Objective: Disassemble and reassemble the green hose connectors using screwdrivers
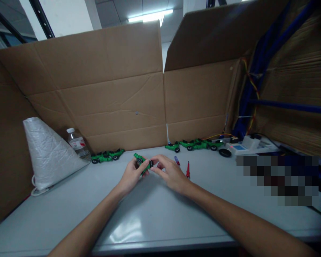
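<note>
Above the middle of the table, my left hand (133, 172) is closed round a green toy car (141, 159) with black parts, its thumb across the body. My right hand (172, 173) comes in from the other side, thumb and forefinger pinched at the car's black wheel (151, 164). Part of the car is covered by my fingers. Just beyond the right hand lie a red pointed tool (188, 170) and a small red-and-blue tool (177, 160), which look like screwdrivers.
Other green toy cars (108, 156) (200, 144) line the cardboard wall (117, 103). On the left, a silvery bag (49, 157) leans beside a water bottle (79, 144). A power strip (259, 145), cables and a black ring (225, 153) sit back right on the white table (155, 221).
</note>
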A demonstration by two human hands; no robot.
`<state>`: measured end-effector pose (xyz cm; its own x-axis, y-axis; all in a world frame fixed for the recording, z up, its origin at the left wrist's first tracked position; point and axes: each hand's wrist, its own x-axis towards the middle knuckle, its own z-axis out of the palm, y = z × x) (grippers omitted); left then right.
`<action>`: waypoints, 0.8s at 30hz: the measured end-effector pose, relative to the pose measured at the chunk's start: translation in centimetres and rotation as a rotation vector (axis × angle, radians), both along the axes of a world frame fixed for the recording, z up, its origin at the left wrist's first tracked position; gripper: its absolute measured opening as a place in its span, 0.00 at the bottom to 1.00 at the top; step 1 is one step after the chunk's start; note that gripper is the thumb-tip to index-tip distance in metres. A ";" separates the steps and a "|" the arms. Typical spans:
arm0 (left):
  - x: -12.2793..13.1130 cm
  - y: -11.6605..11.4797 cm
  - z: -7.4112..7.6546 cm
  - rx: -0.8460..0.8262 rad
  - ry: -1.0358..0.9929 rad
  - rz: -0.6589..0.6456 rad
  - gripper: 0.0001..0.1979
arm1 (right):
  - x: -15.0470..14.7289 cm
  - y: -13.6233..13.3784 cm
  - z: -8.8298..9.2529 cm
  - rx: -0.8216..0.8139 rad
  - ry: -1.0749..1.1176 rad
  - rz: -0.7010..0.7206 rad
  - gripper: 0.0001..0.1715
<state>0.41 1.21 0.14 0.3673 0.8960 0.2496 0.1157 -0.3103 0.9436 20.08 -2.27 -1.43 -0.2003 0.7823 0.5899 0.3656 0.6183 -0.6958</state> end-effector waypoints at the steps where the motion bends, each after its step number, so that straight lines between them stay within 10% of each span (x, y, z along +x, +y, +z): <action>1: 0.0 0.0 0.0 0.023 0.008 -0.002 0.23 | 0.0 0.0 0.0 -0.015 0.008 -0.003 0.09; 11: 0.1 -0.7 0.3 0.084 -0.001 -0.039 0.21 | -0.4 -0.2 -0.2 -0.166 0.027 -0.028 0.30; 24: -0.1 -0.1 0.1 0.070 -0.054 0.007 0.20 | -0.8 -0.8 0.2 -0.093 0.112 0.007 0.14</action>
<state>0.32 1.09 0.21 0.3458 0.8779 0.3313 0.0677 -0.3755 0.9244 19.28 -3.06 -1.24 -0.1428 0.8334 0.5339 0.2783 0.5514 -0.7864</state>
